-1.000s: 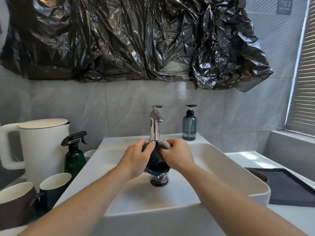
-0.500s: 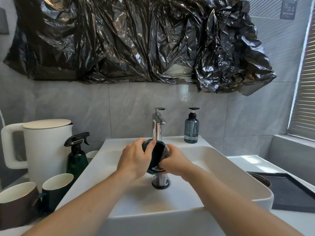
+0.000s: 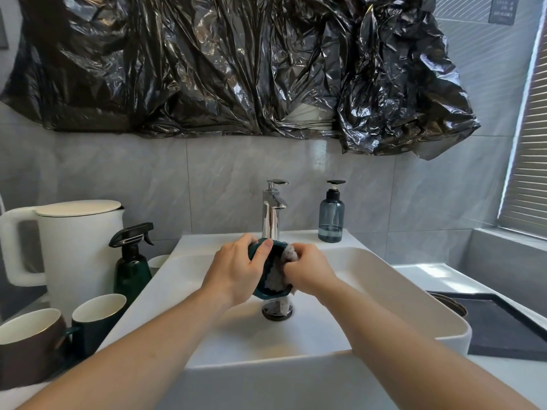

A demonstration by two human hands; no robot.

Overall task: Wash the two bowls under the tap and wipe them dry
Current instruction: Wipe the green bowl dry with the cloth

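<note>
A small dark teal bowl (image 3: 264,291) is held on its side over the white sink (image 3: 384,279), just in front of the chrome tap (image 3: 273,214). My left hand (image 3: 236,270) grips its rim, thumb over the top edge. Pressed into the bowl's opening is a crumpled pale cloth (image 3: 278,275), and my right hand (image 3: 307,272) is closed on it. No water is visible running from the tap. A brown bowl (image 3: 448,303) shows partly behind the sink's right corner.
Left of the sink stand a white kettle (image 3: 74,247), a green spray bottle (image 3: 133,267) and two mugs (image 3: 94,324). A blue soap dispenser (image 3: 331,217) sits at the sink's back right. A dark mat (image 3: 503,329) lies on the right counter. Black plastic sheeting (image 3: 236,69) covers the wall above.
The bowl has been turned from opening upward onto its side. My right hand has moved with the cloth from the rim into the bowl's opening. The view has tilted slightly.
</note>
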